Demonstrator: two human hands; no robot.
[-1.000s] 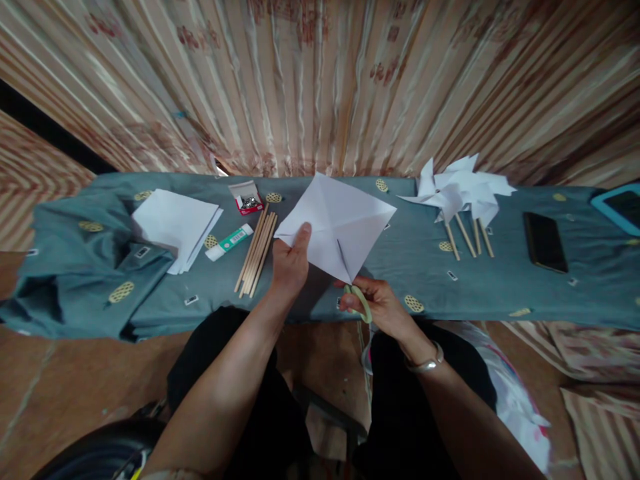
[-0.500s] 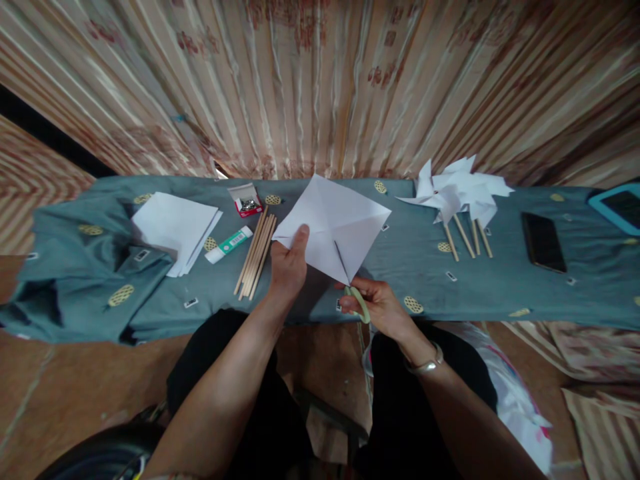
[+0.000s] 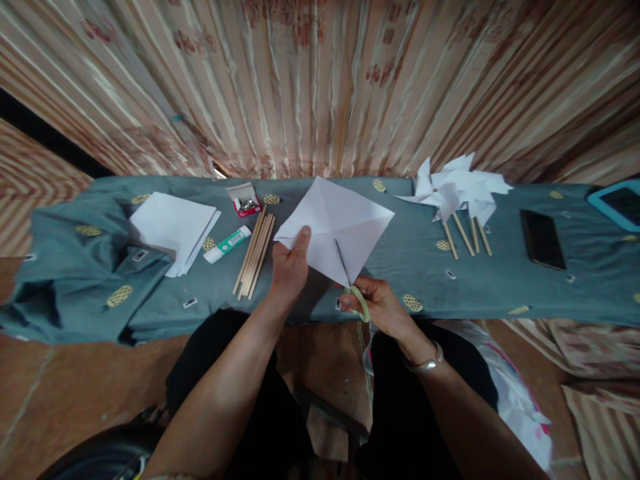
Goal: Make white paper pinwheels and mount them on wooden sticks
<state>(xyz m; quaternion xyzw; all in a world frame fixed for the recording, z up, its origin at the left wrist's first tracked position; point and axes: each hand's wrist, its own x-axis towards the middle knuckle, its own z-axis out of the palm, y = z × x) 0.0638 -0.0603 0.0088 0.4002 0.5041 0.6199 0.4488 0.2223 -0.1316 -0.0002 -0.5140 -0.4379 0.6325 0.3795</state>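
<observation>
A white square sheet of paper (image 3: 323,217), creased across its middle, is held up above the cloth with one corner toward me. My left hand (image 3: 293,263) pinches its left corner, thumb on top. My right hand (image 3: 377,303) grips scissors (image 3: 361,305) by their pale green handles. One dark blade lies over the paper, running from the near corner up toward the middle; the other blade is hidden beneath the sheet. To the left of my left hand lies a bundle of wooden sticks (image 3: 254,257).
On the left are a paper stack (image 3: 173,227), a glue stick (image 3: 227,245) and a small open box of metal pins (image 3: 245,202). Finished paper pinwheels (image 3: 465,187) on sticks, a phone (image 3: 543,239) and a blue-edged device (image 3: 617,205) lie right. A curtain (image 3: 320,87) hangs behind.
The paper's right corner has shifted slightly to the right, and the sheet bends a little at the cut line. Both hands keep their holds, almost in the same place.
</observation>
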